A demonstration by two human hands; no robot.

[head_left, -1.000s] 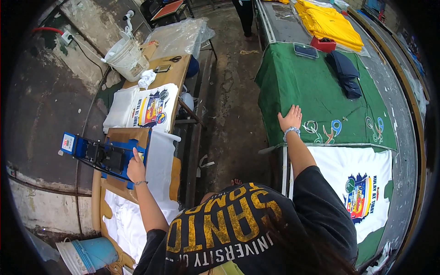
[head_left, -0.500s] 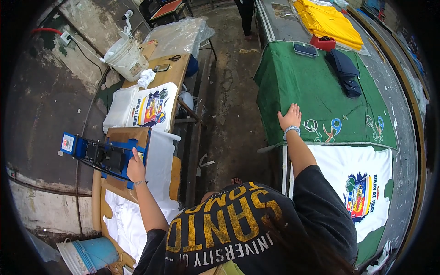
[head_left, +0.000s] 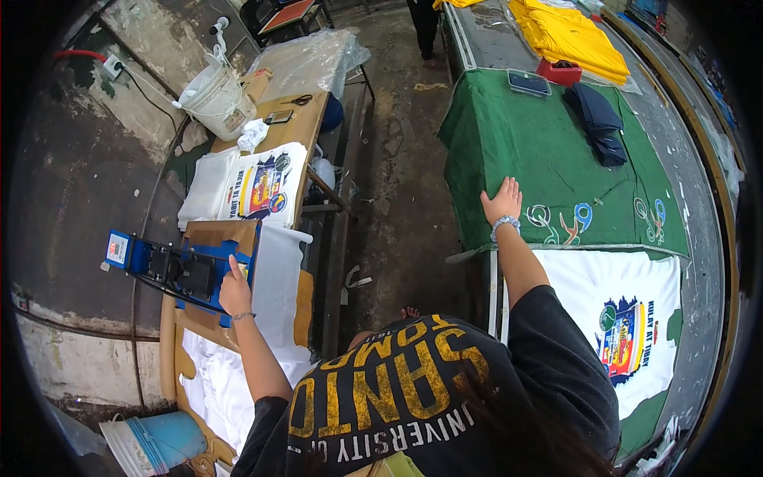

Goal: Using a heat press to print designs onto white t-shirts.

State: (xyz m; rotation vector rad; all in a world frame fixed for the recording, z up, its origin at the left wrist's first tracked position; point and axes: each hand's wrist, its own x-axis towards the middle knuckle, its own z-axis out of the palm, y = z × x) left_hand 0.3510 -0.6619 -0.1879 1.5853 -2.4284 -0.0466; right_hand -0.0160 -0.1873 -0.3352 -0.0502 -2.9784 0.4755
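At the left stands a blue and black heat press with a small display box on its far side. My left hand is closed around the end of its lever, thumb pointing up; the fingers are partly hidden. White fabric lies just in front of the press. On the right, my right hand rests flat on a green cloth spread over the long table, fingers stretched out and holding nothing. Nearer me on that table lies a white shirt with a colourful print.
Beyond the press sit printed white shirts, scissors and a white bucket. The green cloth bears a clear plastic box and folded navy fabric; yellow fabric is farther back. Another person's legs stand at the aisle's far end.
A bit of yellow fabric has come into sight at the top, beside the other person. Both my hands stay where they were.
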